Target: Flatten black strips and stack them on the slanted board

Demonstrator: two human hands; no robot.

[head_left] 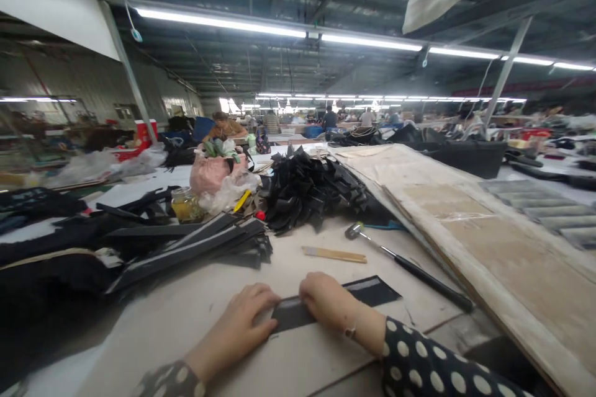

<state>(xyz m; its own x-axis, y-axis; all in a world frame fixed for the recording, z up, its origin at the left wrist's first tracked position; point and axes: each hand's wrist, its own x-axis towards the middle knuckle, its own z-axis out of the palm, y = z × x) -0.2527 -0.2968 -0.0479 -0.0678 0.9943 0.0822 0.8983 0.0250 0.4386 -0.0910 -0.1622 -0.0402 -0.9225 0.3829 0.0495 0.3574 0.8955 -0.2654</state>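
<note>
A short, flat black strip of material (378, 291) lies slantwise on the pale tabletop, a greyish band along its upper edge. At its left end, my left hand (244, 322) grips the edge between thumb and fingers. My right hand (328, 301) is closed over the middle of the strip, its fingertips pressed down and partly hidden behind the hand. Just beyond the hands lies a flat wooden stick (334, 254). To its right rests a hammer (412, 270) with a metal head and a long black handle.
Long black strips (200, 245) are stacked at the left, and a heap of black pieces (311, 189) rises behind. A glass jar (186, 205) and a pink bag (216, 172) stand back left. Large pale boards (488, 248) border the right side. Other people sit far off.
</note>
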